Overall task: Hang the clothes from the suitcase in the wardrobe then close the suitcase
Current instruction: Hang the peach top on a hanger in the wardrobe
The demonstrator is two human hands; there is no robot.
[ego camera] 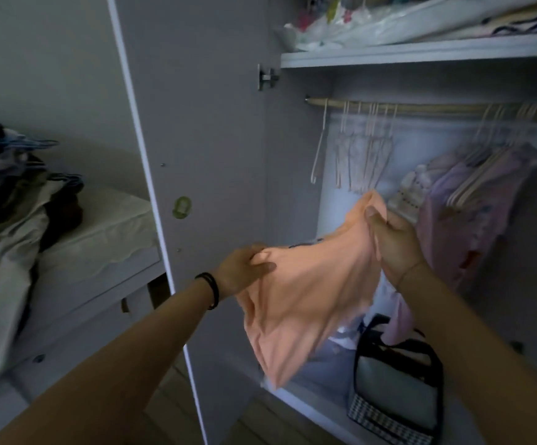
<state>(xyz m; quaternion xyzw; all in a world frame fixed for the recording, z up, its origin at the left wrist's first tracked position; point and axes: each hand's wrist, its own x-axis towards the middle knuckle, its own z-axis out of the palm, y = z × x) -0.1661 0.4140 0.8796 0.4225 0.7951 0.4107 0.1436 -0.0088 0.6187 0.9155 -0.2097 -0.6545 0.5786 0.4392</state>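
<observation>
A peach-orange garment [299, 293] hangs spread between my two hands in front of the open wardrobe. My left hand [241, 273] pinches its left edge, thumb on top of the cloth. My right hand [392, 242] grips the upper right edge, higher and closer to the rail. Inside the wardrobe a wooden rail [421, 107] carries several empty pale hangers [360, 155] on its left part and several hung pink and lilac clothes [472, 200] on its right part. The suitcase is out of view.
The open wardrobe door [196, 155] stands at the left of the garment. A black-trimmed checked bag [395, 396] sits on the wardrobe floor. A shelf [421, 53] above holds bagged bedding. A bed [94, 252] with piled clothes [13, 187] lies at the left.
</observation>
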